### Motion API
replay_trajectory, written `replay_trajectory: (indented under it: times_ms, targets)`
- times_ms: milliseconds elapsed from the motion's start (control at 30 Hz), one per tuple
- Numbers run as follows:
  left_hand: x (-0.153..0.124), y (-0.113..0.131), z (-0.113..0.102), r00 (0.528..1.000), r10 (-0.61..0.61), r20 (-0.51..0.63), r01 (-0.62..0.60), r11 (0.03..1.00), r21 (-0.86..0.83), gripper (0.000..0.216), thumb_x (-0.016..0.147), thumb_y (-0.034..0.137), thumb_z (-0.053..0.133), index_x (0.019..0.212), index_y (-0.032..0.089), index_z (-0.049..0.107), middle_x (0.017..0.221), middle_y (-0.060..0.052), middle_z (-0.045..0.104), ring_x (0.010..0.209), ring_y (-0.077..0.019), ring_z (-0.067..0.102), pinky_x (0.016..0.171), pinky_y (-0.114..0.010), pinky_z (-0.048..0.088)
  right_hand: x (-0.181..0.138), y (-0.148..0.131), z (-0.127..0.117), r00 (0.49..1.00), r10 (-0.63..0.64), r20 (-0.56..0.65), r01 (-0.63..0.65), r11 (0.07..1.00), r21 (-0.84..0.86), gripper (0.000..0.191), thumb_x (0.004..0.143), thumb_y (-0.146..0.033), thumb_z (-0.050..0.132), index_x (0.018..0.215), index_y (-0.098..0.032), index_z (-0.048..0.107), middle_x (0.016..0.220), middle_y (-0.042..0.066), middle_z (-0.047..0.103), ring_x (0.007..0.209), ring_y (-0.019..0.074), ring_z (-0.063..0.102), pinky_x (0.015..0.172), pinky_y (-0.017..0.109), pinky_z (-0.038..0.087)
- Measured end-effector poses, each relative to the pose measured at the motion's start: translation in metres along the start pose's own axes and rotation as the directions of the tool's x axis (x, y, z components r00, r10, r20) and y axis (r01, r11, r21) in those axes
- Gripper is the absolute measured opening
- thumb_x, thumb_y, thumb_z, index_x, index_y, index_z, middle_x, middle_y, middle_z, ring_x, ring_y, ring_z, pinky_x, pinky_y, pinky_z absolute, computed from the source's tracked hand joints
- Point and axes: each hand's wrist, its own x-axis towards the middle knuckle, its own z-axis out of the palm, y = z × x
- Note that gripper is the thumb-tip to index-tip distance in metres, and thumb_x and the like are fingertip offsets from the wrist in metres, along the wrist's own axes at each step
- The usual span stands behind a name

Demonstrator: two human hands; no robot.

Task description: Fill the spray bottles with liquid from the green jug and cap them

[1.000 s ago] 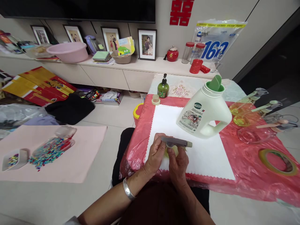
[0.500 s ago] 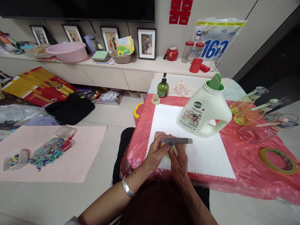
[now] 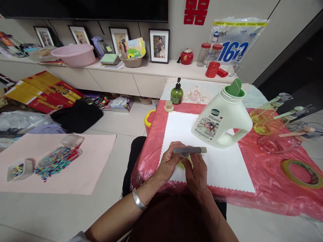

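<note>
A spray bottle with a grey head (image 3: 190,150) and some yellowish liquid is held upright over the near part of a white scalloped-edge sheet (image 3: 222,168). My left hand (image 3: 168,163) is wrapped round its left side, just below the head. On the other side, the fingers of my right hand (image 3: 196,169) close on it near the neck. My hands hide most of the bottle's body. Beyond them stands a large pale-green detergent jug (image 3: 227,117), uncapped, with a green spout. Its likely cap, a cream-coloured piece (image 3: 169,106), lies by the sheet's far left corner.
A green pump bottle (image 3: 177,93) is at the table's back left. On the right of the red plastic cover (image 3: 275,168) are clear bottles with yellow liquid (image 3: 262,128) and a roll of tape (image 3: 286,168). Colourful beads (image 3: 54,168) lie on a pink sheet (image 3: 83,181) to the left.
My right hand has shifted slightly to the right and its fingers sit a little looser below the grey head. The view has moved slightly; the jug stands where it was.
</note>
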Motion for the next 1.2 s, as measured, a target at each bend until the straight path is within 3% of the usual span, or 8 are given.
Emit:
replay_trajectory:
  times_ms: [133,367,567,667,800,933,1200]
  targets:
    - [-0.001,-0.006,0.0,1.0,0.004,-0.011,-0.004,1.0,-0.025,0.03,0.09,0.047,0.069,0.109,0.025,0.076,0.113,-0.006,0.06,0.112,-0.0235,0.057,0.099,-0.034,0.046,0.001,-0.002,-0.004,1.0,-0.018,-0.003,0.018,0.999,-0.051,0.022,0.102,-0.027,0.049,0.118,-0.019,0.062,0.109,0.009,0.069,0.097,0.0219,0.066,0.078,0.034,0.054]
    - [-0.003,-0.004,0.005,0.999,0.006,0.045,-0.005,1.0,-0.017,0.035,0.089,0.049,0.069,0.113,0.024,0.073,0.119,-0.008,0.058,0.119,-0.0267,0.054,0.105,-0.039,0.044,-0.005,0.001,-0.004,0.998,-0.005,-0.066,0.0,0.996,-0.086,0.023,0.102,-0.028,0.047,0.117,-0.02,0.061,0.105,0.009,0.071,0.094,0.0215,0.068,0.076,0.033,0.055]
    - [-0.003,-0.004,0.011,1.0,-0.001,-0.026,0.001,1.0,-0.011,0.034,0.079,0.038,0.081,0.11,0.026,0.073,0.114,-0.004,0.058,0.108,-0.0222,0.057,0.099,-0.034,0.046,-0.014,0.009,0.009,0.985,0.038,-0.17,-0.055,0.994,-0.093,0.025,0.098,-0.036,0.052,0.106,-0.016,0.065,0.079,0.008,0.068,0.079,0.0246,0.068,0.07,0.036,0.055]
    - [-0.003,-0.003,0.011,0.999,-0.017,-0.028,0.017,1.0,0.0,0.033,0.081,0.04,0.079,0.111,0.025,0.073,0.115,-0.005,0.057,0.11,-0.0234,0.056,0.101,-0.035,0.046,-0.012,0.005,0.009,0.988,0.075,-0.136,-0.081,0.996,-0.037,0.029,0.099,-0.039,0.051,0.11,-0.016,0.066,0.094,0.01,0.071,0.087,0.024,0.069,0.074,0.036,0.056]
    - [-0.004,-0.002,0.009,1.0,0.006,0.014,-0.006,1.0,0.022,0.032,0.084,0.038,0.075,0.114,0.026,0.074,0.117,-0.005,0.056,0.116,-0.0247,0.055,0.108,-0.037,0.044,-0.008,-0.001,0.0,0.993,0.122,0.009,-0.122,0.987,0.108,0.035,0.103,-0.038,0.044,0.125,-0.021,0.066,0.114,0.008,0.071,0.104,0.0212,0.068,0.088,0.035,0.057]
    - [-0.006,-0.001,0.009,1.0,-0.014,0.022,0.012,0.999,0.047,0.03,0.085,0.035,0.075,0.114,0.026,0.075,0.119,-0.005,0.057,0.118,-0.0252,0.054,0.111,-0.038,0.042,-0.008,0.0,-0.004,0.979,0.202,0.028,-0.204,0.958,0.202,0.037,0.105,-0.038,0.041,0.116,-0.021,0.072,0.103,0.007,0.073,0.098,0.0205,0.069,0.088,0.035,0.057]
    - [-0.007,-0.002,0.009,0.997,-0.081,-0.004,0.081,0.997,0.021,0.036,0.09,0.044,0.067,0.12,0.025,0.072,0.131,-0.008,0.056,0.128,-0.0283,0.051,0.113,-0.04,0.041,-0.012,0.001,0.006,0.959,0.274,-0.074,-0.261,0.953,0.156,0.04,0.098,-0.051,0.053,0.112,-0.019,0.072,0.098,0.01,0.072,0.091,0.0242,0.068,0.083,0.038,0.058]
